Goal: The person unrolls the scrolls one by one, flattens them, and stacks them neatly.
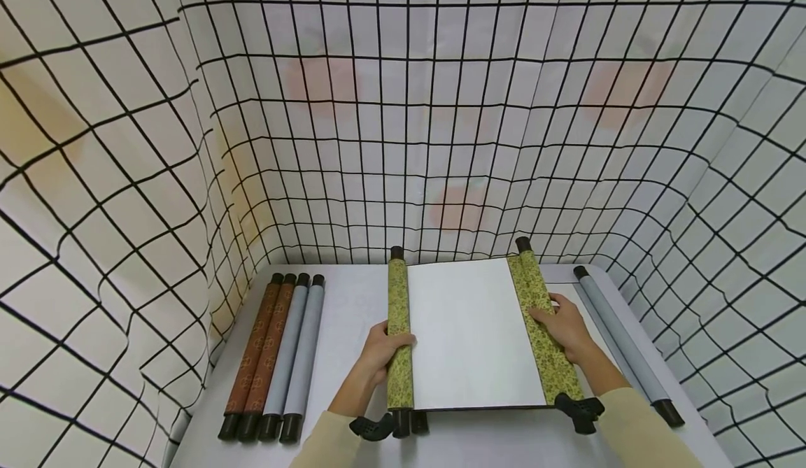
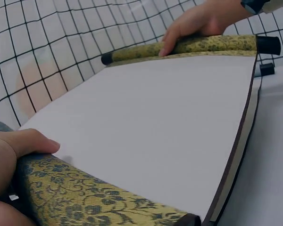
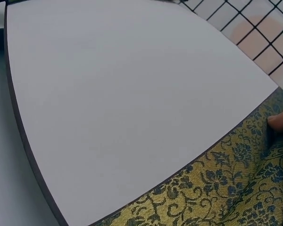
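A scroll with yellow-green floral brocade and black end knobs is held partly unrolled, its blank white sheet (image 1: 472,335) spread between two rollers. My left hand (image 1: 379,350) grips the left roller (image 1: 398,293), thumb over its top near the sheet's edge. On the other side my right hand (image 1: 567,324) holds the right roller (image 1: 535,279), around which a brocade band shows. In the left wrist view the brocade (image 2: 85,193) lies under my left thumb. The right wrist view shows the brocade (image 3: 217,179) with a fingertip at its edge; most of that hand is out of frame.
Two brown patterned scrolls (image 1: 259,349) and two grey scrolls (image 1: 305,349) lie rolled side by side on the white table (image 1: 352,300) at left. A grey roller (image 1: 620,342) lies at right, beside a pale sheet partly under the brocade scroll. Black-grid netting (image 1: 409,139) surrounds the table.
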`<action>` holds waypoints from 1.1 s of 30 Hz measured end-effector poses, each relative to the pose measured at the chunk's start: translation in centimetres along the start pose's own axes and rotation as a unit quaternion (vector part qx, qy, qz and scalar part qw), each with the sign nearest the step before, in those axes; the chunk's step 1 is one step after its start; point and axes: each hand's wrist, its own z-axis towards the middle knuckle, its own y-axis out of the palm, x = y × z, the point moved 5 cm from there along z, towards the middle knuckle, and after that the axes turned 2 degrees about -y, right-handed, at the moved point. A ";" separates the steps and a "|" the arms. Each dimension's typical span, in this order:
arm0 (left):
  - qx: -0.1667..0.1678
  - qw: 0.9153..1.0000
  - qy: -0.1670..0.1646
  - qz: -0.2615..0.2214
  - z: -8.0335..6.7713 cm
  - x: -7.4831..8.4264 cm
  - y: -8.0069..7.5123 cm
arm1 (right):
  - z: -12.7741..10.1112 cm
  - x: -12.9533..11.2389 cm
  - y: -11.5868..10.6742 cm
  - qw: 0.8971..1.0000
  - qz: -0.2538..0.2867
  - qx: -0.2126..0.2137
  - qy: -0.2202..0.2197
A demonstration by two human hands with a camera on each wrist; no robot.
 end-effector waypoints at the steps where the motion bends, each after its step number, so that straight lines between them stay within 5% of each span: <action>1: 0.000 1.000 0.002 0.003 0.0 0.1 -0.1 | 0.0 0.1 -0.1 1.000 0.000 0.000 0.002; 6: 0.009 1.000 0.015 0.007 0.0 0.5 -0.7 | 0.0 0.5 -0.5 1.000 0.006 0.005 0.009; 15: 0.024 0.999 -0.019 0.012 0.0 0.5 -0.6 | -0.1 0.6 -0.2 0.999 0.044 0.004 0.002; 23: 0.034 0.998 -0.005 0.044 -0.2 -0.1 -0.5 | 0.0 0.9 -1.0 1.000 0.000 -0.003 0.003; 33: 0.090 0.993 -0.009 0.071 -0.5 0.4 -1.4 | 0.3 1.8 -2.5 1.000 -0.004 -0.003 0.011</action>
